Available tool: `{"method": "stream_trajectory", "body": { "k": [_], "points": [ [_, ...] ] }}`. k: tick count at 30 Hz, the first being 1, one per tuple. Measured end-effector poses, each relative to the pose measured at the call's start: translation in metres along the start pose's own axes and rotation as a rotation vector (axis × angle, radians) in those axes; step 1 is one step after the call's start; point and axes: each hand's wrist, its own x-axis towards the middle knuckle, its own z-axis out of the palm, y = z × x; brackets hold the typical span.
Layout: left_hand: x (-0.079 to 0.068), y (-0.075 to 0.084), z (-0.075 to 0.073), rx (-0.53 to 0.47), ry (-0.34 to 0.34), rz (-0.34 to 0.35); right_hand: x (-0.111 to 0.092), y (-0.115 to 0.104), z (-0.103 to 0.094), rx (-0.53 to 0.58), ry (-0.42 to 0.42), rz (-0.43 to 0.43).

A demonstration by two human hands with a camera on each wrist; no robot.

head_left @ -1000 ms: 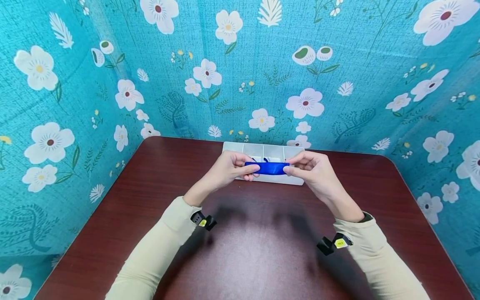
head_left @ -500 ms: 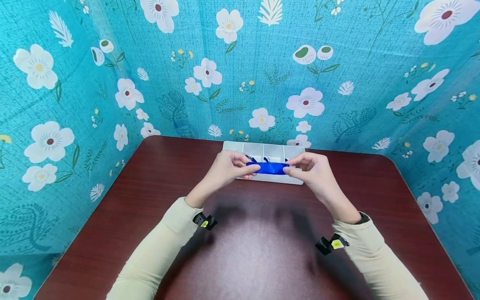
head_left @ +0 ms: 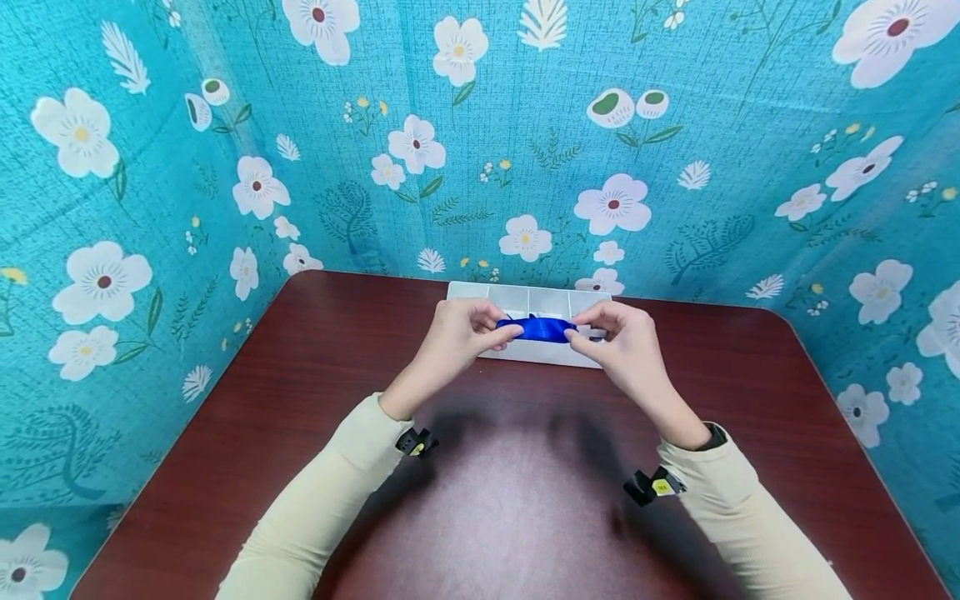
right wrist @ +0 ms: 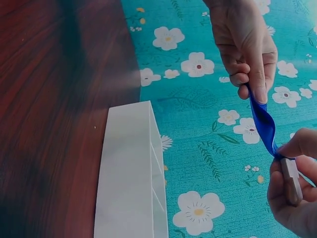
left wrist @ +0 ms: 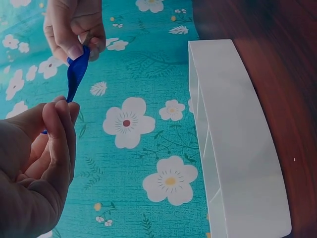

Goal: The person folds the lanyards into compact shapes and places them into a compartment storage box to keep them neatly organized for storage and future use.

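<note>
A short blue ribbon-like strap [head_left: 546, 329] is stretched between my two hands over the white compartment box [head_left: 536, 353]. My left hand [head_left: 459, 335] pinches its left end between thumb and fingers. The other end is pinched by my right hand [head_left: 624, 337]. In the right wrist view the strap [right wrist: 263, 124] bows and twists, and a small metal piece [right wrist: 292, 181] shows at the right hand's fingers [right wrist: 278, 191]. The left wrist view has the strap [left wrist: 77, 77] nearly edge-on, held clear of the box. Fingers hide both of its ends.
The box stands at the back of a dark red wooden table [head_left: 360, 333], its compartments partly hidden by hands and strap. A blue floral curtain [head_left: 480, 150] rises behind and at both sides. Each wrist wears a black camera band [head_left: 416, 442].
Both hands have lifted the strap slightly and drawn a little closer together. Its visible length is shorter and its lower edge more curved. The grip at each end is kept.
</note>
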Motion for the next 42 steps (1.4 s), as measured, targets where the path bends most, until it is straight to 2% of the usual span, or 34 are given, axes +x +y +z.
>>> {"method": "stream_trajectory", "body": {
  "k": [8, 14, 23, 32, 39, 42],
  "points": [
    [-0.001, 0.003, -0.001, 0.027, 0.023, 0.035, 0.001, -0.003, 0.003, -0.023, 0.029, -0.101],
    [0.001, 0.002, -0.001, 0.025, 0.036, 0.042, 0.000, -0.003, 0.005, 0.018, 0.030, -0.170],
    [0.001, -0.001, -0.001, 0.070, 0.041, 0.035, -0.001, -0.006, 0.008, 0.052, 0.026, -0.186],
    [0.000, 0.001, 0.000, 0.076, 0.058, 0.005, -0.002, -0.011, 0.011, 0.131, 0.007, -0.214],
    [-0.002, 0.002, 0.003, 0.142, 0.094, 0.051, -0.005, -0.036, 0.012, 0.134, -0.007, -0.230],
    [-0.004, 0.006, 0.003, 0.140, 0.087, 0.054, -0.005, -0.033, 0.014, 0.105, 0.001, -0.231]
  ]
}}
